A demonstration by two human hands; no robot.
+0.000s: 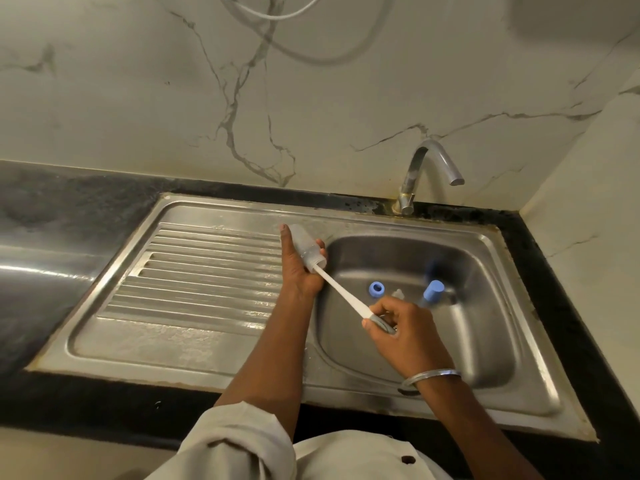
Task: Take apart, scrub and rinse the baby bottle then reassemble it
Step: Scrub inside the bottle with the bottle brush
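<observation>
My left hand (300, 268) grips the clear baby bottle body (306, 247), held tilted over the left rim of the sink bowl with its mouth toward me. A white bottle brush handle (343, 294) runs out of the bottle's mouth; the brush head is inside the bottle. My right hand (398, 327) pinches the handle's near end. In the bowl lie a blue screw ring (376, 289), a clear teat (398, 293) and a blue cap (433, 291).
The steel sink (485, 258) has a ribbed draining board (207, 268) on its left. A chrome tap (424, 174) stands at the back, no water running. Black countertop (69, 209) surrounds the sink; a marble wall rises behind and to the right.
</observation>
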